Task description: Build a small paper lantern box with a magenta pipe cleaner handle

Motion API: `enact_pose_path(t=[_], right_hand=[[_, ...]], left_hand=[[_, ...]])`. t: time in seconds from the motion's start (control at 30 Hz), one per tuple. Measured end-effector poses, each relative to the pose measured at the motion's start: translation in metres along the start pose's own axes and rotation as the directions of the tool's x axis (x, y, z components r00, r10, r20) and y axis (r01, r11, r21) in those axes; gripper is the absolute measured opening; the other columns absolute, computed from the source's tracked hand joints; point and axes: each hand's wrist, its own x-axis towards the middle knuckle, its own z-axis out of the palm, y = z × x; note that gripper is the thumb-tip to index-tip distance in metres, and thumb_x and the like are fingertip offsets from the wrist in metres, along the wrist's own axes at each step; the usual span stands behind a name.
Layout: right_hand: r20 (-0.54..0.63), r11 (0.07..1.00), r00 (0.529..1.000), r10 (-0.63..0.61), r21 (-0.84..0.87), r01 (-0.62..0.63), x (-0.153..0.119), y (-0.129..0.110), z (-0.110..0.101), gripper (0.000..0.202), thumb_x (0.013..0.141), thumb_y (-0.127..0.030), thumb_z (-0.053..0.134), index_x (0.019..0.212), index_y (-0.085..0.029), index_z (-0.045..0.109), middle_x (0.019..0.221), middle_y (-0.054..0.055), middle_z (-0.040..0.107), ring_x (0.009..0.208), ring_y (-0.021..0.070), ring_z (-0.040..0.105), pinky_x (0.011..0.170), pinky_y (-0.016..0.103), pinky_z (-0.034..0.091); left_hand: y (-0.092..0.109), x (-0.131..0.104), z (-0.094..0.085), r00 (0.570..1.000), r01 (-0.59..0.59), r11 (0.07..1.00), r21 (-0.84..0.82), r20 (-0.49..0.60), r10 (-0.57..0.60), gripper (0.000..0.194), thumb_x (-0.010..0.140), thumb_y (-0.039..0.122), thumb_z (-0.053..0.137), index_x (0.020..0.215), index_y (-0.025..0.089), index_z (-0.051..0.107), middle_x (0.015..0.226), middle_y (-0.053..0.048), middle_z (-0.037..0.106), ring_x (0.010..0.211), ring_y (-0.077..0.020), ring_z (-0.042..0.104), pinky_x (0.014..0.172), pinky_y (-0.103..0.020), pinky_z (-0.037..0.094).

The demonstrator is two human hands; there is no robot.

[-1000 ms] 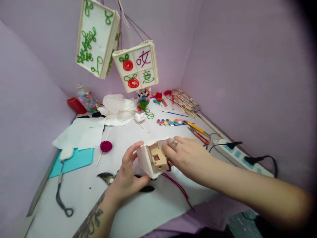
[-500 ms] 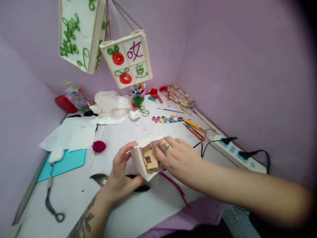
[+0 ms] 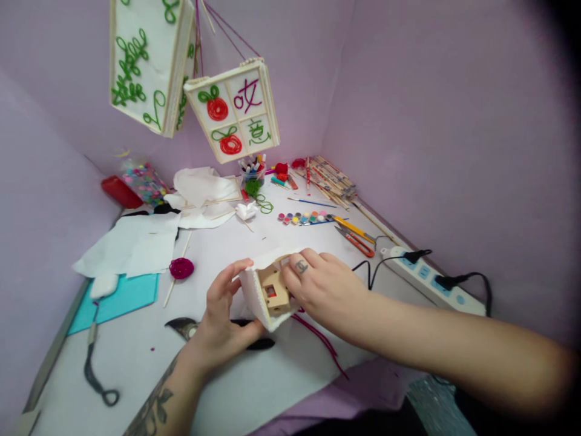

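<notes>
With my left hand (image 3: 220, 330) I hold the small white box (image 3: 252, 293) between thumb and fingers, over the table (image 3: 231, 396) near its near edge; its open side shows a tan insert (image 3: 280, 286) with cut-outs. My right hand (image 3: 324, 284) curls in at the box's other side (its fingertips are hidden, so I cannot tell whether they grip the insert). Magenta cords (image 3: 318, 333) trail below. A turquoise sheet (image 3: 122, 300) lies by the table's left edge, a power strip (image 3: 424, 275) along the right.
</notes>
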Motion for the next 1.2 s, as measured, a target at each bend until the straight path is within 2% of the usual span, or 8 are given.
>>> enact_pose_path(t=[0.4,1.2], right_hand=[[0.016,1.0,1.0,0.021,-0.011,-0.02,0.0011,-0.0013,-0.0026,0.02,0.093,-0.014,0.048,0.11,-0.011,0.06,0.103,0.016,0.066,0.088,0.0277,0.059,0.061,0.036,0.049],[0.044,0.998,0.997,0.062,0.024,-0.063,0.0004,-0.0034,-0.0039,0.022,0.093,-0.013,0.046,0.108,-0.009,0.063,0.104,0.018,0.065,0.092,0.0292,0.059,0.064,0.037,0.053]], left_hand=[[-0.0013,-0.0006,0.001,1.0,-0.004,0.999,-0.033,0.001,0.004,0.113,0.063,-0.002,0.076,0.152,0.035,0.015,0.141,-0.013,0.043,0.134,-0.0257,0.045,0.109,-0.049,0.044],[-0.0029,-0.001,0.0011,1.0,-0.002,0.999,-0.042,-0.008,0.002,0.114,0.063,0.001,0.078,0.152,0.037,0.016,0.142,-0.01,0.043,0.135,-0.0257,0.044,0.109,-0.048,0.045]])
